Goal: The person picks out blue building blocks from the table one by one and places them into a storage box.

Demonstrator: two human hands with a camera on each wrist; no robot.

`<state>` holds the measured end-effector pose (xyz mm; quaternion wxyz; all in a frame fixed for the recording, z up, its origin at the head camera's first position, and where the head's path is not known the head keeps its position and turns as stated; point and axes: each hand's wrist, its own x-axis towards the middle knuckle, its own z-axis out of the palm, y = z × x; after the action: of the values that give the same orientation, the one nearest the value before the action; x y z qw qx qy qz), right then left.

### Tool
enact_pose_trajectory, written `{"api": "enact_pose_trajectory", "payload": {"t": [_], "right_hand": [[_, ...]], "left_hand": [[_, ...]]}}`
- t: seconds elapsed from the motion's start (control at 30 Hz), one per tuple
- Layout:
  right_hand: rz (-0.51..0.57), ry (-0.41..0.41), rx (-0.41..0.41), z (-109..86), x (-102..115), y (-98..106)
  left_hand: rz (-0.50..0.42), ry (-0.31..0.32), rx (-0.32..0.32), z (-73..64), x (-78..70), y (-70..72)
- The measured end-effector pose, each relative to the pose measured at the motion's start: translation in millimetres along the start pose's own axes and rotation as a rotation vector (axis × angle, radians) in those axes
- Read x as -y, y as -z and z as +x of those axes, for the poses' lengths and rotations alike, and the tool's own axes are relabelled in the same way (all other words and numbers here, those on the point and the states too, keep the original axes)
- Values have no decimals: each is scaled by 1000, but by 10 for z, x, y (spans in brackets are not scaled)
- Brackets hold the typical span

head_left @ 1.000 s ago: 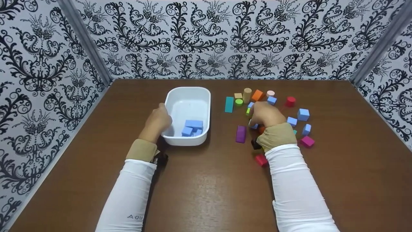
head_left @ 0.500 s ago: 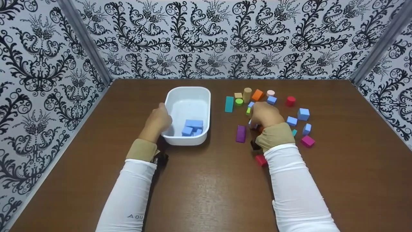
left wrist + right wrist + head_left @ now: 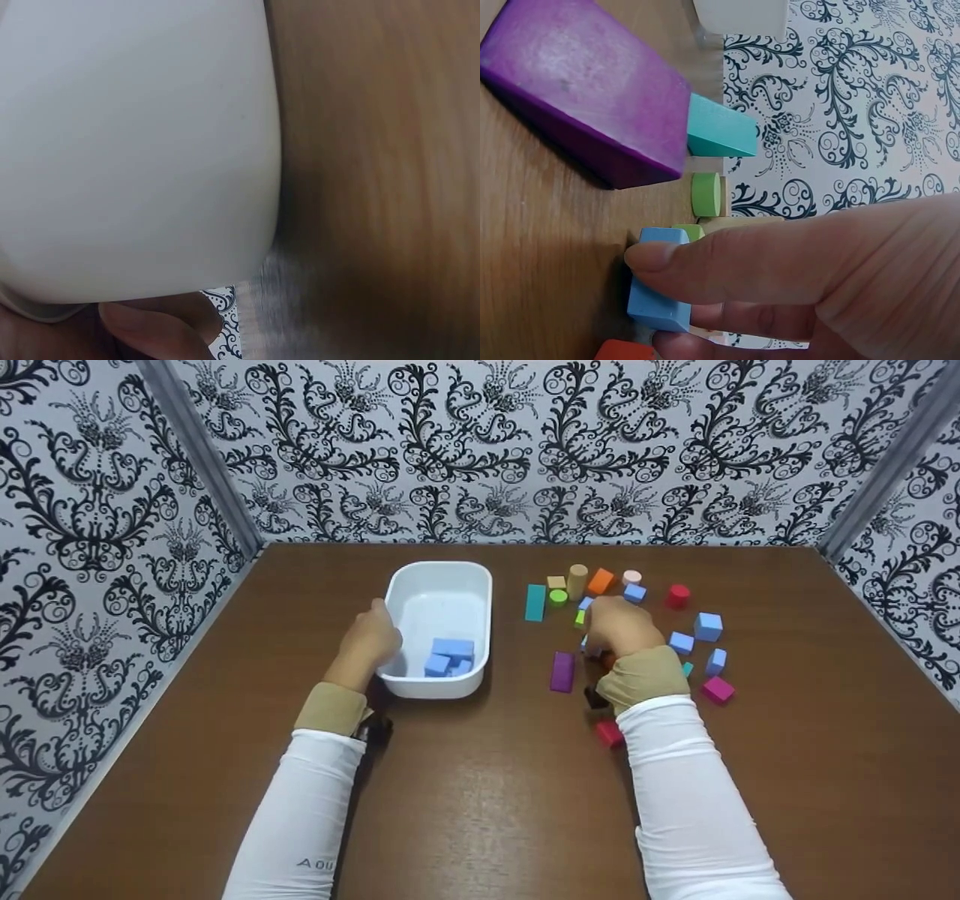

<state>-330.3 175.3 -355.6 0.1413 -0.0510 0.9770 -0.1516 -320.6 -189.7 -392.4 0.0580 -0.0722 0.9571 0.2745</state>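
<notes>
My left hand grips the left rim of a white plastic tub. In the left wrist view the tub's wall fills much of the picture, with fingers at its lower edge. Several blue blocks lie at the tub's near end. Over the scattered blocks on the right, my right hand pinches a blue block between thumb and fingers, at the tabletop. Part of that block is covered by the thumb.
Around the right hand lie a purple block, a teal block, a red block, a magenta block, a red cylinder and several more blue blocks. Patterned walls border the brown table.
My right hand has shifted only slightly among the blocks, with the blue block at its fingertips. The left hand and the tub stay in place.
</notes>
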Motion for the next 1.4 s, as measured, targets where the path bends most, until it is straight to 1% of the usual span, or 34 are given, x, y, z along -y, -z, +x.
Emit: {"api": "enact_pose_trajectory", "payload": {"t": [0.23,0.47,0.6,0.93,1.03,1.2,1.4], "right_hand": [[29,-9,-5,-23,10,44],[-27,19,-48,-43,16,70],[-12,17,-60,-50,34,86],[-2,74,-132,-100,80,116],[-11,96,-145,-111,112,140],[6,113,-160,-132,170,172],[-2,150,-211,-168,273,193]], "left_hand": [[-23,8,7,4,-3,-1],[-11,-16,-3,7,19,-9],[-13,-11,-2,13,17,-13],[-5,-15,-4,8,6,-4],[-4,-16,-4,8,5,-5],[-2,-15,-7,16,13,-11],[-4,-28,-2,17,25,-13]]}}
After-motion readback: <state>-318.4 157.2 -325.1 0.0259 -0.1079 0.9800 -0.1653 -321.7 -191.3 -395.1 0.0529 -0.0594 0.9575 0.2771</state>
